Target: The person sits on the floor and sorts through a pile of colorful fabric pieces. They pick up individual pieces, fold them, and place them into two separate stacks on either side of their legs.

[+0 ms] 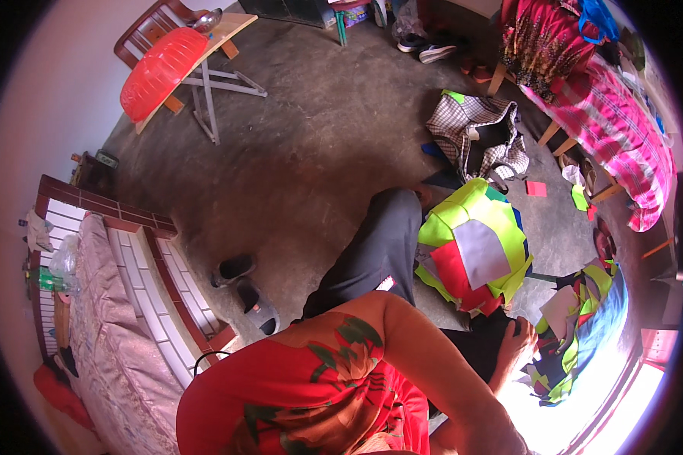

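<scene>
While a person in a red flowered top (319,387) sits over a concrete floor (319,136), one hand (517,345) rests at about five o'clock in the view, fingers loosely curled and lying against the edge of a heap of cloth pieces (577,334) in blue, neon yellow, white and red. Which hand it is cannot be told from the bent arm; the other hand is out of sight.

Just beside that heap, at about three o'clock from the picture's centre, a stack of neon yellow cloth (478,246) lies on the floor beside the person's knee, with a grey panel and red scraps showing on it. A dark trouser leg (372,258) stretches up the middle of the view.

At one o'clock a checked bag (478,136) sits open on the floor. At two o'clock a bed with pink striped bedding (622,144) runs along the edge. At eleven o'clock a red plastic basin (163,72) leans on a folding desk (231,30). At eight o'clock stands a second bed with a pink cover (114,341), and a pair of dark sandals (247,292) lies near it.
</scene>
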Demonstrator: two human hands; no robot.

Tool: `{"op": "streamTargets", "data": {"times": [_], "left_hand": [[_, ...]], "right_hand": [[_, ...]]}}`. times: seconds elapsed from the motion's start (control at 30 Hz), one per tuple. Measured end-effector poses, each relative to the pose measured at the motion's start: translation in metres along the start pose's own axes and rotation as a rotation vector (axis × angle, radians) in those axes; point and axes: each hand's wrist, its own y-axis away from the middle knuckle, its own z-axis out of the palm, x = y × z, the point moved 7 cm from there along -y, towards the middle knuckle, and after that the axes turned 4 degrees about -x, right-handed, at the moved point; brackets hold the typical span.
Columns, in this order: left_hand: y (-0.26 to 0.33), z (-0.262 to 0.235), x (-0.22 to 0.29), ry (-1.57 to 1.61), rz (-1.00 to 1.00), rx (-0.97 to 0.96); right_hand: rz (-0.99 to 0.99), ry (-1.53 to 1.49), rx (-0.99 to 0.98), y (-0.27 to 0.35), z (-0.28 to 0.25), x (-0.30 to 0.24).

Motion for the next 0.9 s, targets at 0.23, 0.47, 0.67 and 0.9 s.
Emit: {"op": "streamTargets", "data": {"times": [0.23,0.47,0.67,0.9], "left_hand": [[0.008,-0.005,0.001,0.040,-0.048,0.086],[0.069,-0.063,-0.012,0.256,-0.260,0.503],[0.133,-0.128,-0.024,0.036,-0.309,0.799],[0.255,-0.172,-0.004,-1.025,-0.971,0.681]], "right_hand": [[0.021,0.009,-0.005,0.001,0.000,0.005],[-0.017,-0.105,0.080,-0.003,-0.002,0.019],[0.058,-0.270,0.128,0.009,-0.018,0.019],[-0.054,-0.258,0.134,0.027,-0.013,0.026]]}}
